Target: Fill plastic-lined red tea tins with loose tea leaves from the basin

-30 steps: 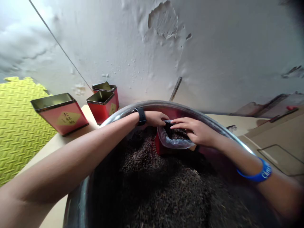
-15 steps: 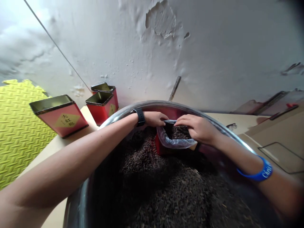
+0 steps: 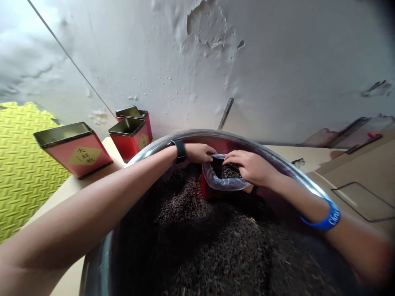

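Clear plastic bag (image 3: 212,180), its mouth held apart between our left hand (image 3: 199,153) and right hand (image 3: 249,167), both gripping the rim, sits in dark loose tea (image 3: 197,246) inside a steel basin (image 3: 234,142). A slipped grip could collapse the mouth and spill leaves.

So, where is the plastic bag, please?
In the head view, the clear plastic bag sits inside the steel basin's far rim, between the left hand and right hand.

A clear plastic bag (image 3: 212,180) lines a red tin (image 3: 204,187), holding dark tea leaves (image 3: 230,172).
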The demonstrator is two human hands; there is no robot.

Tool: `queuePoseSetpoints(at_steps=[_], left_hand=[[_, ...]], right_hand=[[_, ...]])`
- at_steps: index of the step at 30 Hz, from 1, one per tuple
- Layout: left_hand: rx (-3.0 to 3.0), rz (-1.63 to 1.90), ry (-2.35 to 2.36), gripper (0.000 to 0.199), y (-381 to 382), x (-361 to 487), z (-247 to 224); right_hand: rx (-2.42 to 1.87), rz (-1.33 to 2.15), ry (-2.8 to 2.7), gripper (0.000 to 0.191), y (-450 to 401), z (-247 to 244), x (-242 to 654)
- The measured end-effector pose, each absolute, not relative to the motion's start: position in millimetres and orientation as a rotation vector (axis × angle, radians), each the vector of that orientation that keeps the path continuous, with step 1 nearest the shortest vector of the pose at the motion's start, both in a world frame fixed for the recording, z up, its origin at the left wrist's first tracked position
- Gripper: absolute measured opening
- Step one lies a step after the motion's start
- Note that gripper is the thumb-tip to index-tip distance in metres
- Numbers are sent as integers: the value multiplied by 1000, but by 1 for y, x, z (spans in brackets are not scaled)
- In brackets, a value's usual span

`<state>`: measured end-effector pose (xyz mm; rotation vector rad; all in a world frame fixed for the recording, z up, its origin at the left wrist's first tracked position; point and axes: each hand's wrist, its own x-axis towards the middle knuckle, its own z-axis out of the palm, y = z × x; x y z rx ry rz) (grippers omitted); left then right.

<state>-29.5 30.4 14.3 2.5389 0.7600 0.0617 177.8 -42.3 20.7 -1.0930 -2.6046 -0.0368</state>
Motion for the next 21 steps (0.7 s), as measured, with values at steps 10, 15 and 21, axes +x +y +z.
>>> queuePoseSetpoints(at_steps=[10, 15, 21], left_hand=[[2586, 51, 767, 41, 33, -29, 13], [2575, 37, 779, 42, 31, -30, 15], [2551, 81, 766, 43, 32, -31, 13]], right_hand=[[-933, 167, -2645, 48, -43, 26, 181], [-972, 145, -2733, 45, -47, 27, 176], [-911, 156, -2614, 39, -74, 35, 156]])
